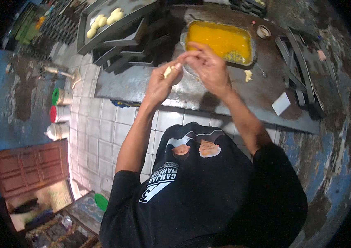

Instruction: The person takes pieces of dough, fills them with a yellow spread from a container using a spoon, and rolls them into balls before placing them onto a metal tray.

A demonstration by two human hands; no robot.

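Observation:
My left hand [162, 84] is closed around a small lump of pale yellow dough [167, 72], part of which shows between thumb and fingers. Close beside it, my right hand [211, 73] has its fingers loosely bent and apart, their tips near the left thumb; I make out nothing in them. Just beyond both hands lies a metal pan [253, 48] with a bright yellow-orange filling [217, 38]. A utensil end [234, 56] rests in the filling at the pan's near right corner. A dough scrap [248, 75] is on the table right of the pan.
At the far left, dark metal trays are stacked; the top tray [132, 20] bears several pale dough balls [110, 18]. More trays [301, 70] stand at right. A small cup [263, 32] and white card [281, 104] lie on the metal table [122, 84]. Lidded buckets [62, 113] stand left.

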